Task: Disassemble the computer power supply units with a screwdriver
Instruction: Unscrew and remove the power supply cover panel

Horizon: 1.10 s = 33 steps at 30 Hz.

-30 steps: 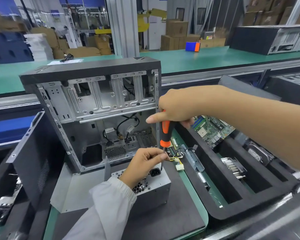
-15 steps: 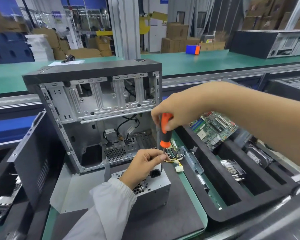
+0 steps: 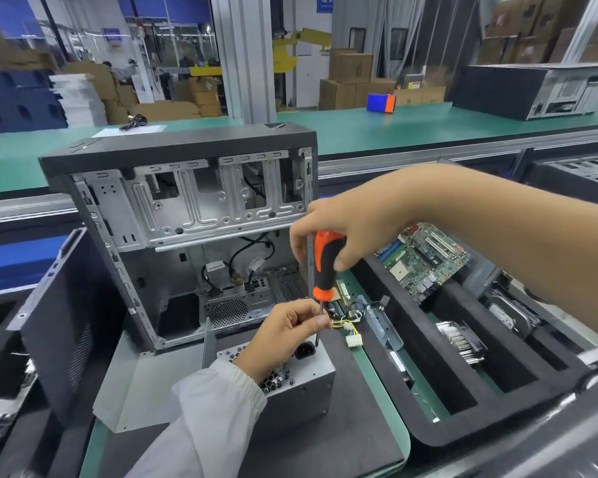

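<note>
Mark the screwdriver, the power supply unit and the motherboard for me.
screwdriver (image 3: 326,262): head view, on the orange-and-black handle.
power supply unit (image 3: 302,382): head view, on its bare metal side wall.
motherboard (image 3: 422,258): head view, middle of the green board.

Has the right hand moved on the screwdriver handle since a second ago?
Yes. The right hand slid up toward the screwdriver handle's top, judged against the computer case.

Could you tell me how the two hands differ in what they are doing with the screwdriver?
The right hand wraps the orange and black handle from above, while the left hand pinches the thin metal shaft low down. The right forearm is bare; the left wears a white sleeve. The left hand rests on the power supply unit; the right is clear of it. Both hold the same upright screwdriver.
</note>
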{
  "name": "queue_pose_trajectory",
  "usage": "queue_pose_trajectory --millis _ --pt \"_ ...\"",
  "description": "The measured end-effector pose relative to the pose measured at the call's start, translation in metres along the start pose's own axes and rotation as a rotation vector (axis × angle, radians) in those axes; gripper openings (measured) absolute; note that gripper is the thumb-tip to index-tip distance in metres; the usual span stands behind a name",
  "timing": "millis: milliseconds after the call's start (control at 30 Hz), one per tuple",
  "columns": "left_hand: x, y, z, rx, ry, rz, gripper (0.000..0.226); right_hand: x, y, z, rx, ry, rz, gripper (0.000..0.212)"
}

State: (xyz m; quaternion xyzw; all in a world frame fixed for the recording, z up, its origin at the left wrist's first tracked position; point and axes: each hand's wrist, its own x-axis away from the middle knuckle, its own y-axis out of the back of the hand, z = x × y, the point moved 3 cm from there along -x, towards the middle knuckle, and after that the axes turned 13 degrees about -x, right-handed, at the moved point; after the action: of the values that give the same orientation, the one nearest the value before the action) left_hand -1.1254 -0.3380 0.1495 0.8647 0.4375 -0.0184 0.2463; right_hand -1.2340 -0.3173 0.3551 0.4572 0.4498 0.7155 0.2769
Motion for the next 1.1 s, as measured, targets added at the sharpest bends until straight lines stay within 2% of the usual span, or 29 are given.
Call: queue_pose_trajectory --millis 100,167,233,300,333,400,467,567,633,700,733,800,867,933,967,1000,1100 --pt "0.000 0.001 0.001 -0.009 -0.012 -0.003 0.022 0.000 0.000 0.000 -0.064 -0.116 -0.123 0.059" --pt "0.000 0.001 0.002 -0.027 -0.004 -0.004 0.023 -0.004 -0.005 -0.001 0.017 -0.206 -0.181 0.068" --pt "0.001 0.001 0.002 -0.038 0.002 0.005 0.023 -0.010 -0.007 -0.003 0.102 -0.178 -0.178 0.055" --pt "0.001 0.001 0.002 -0.046 0.006 0.010 0.024 -0.008 -0.004 -0.003 0.048 -0.086 -0.108 0.019" --pt "0.001 0.001 0.002 -0.046 0.009 0.010 0.024 -0.005 -0.002 -0.002 -0.014 -0.058 -0.056 0.020" --pt "0.001 0.001 0.001 -0.040 0.012 0.010 0.024 -0.001 0.001 -0.003 -0.112 -0.015 0.004 0.037" --pt "0.001 0.001 0.001 -0.040 0.007 0.008 0.024 -0.002 0.000 0.000 -0.130 -0.053 -0.074 0.049" --pt "0.002 0.001 0.000 -0.056 0.007 0.003 0.024 -0.009 -0.005 0.001 -0.008 -0.198 -0.215 0.070" --pt "0.002 0.001 0.000 -0.052 0.006 0.006 0.024 -0.016 -0.007 -0.001 0.066 -0.177 -0.205 0.055" --pt "0.002 0.001 0.000 -0.051 0.005 0.015 0.025 -0.014 -0.005 -0.001 0.020 -0.103 -0.106 0.019" --pt "0.001 0.001 0.000 -0.051 0.005 0.021 0.025 -0.010 -0.003 0.000 -0.044 -0.079 -0.052 0.019" --pt "0.001 0.000 -0.001 -0.042 0.004 0.036 0.023 -0.005 -0.001 -0.002 -0.142 -0.066 -0.007 0.034" --pt "0.001 0.000 -0.001 -0.035 0.004 0.039 0.023 -0.005 -0.001 -0.002 -0.155 -0.146 -0.064 0.050" --pt "0.002 0.000 -0.002 -0.046 -0.002 0.037 0.022 -0.008 -0.006 -0.002 -0.064 -0.279 -0.089 0.070" --pt "0.002 0.000 -0.002 -0.054 -0.003 0.038 0.022 -0.009 -0.008 -0.003 0.004 -0.303 -0.096 0.072" --pt "0.002 0.000 -0.003 -0.059 -0.002 0.040 0.021 -0.011 -0.009 -0.003 0.048 -0.291 -0.096 0.066" --pt "0.002 -0.001 -0.005 -0.052 0.008 0.040 0.021 -0.010 -0.005 0.000 0.019 -0.103 -0.042 0.018"
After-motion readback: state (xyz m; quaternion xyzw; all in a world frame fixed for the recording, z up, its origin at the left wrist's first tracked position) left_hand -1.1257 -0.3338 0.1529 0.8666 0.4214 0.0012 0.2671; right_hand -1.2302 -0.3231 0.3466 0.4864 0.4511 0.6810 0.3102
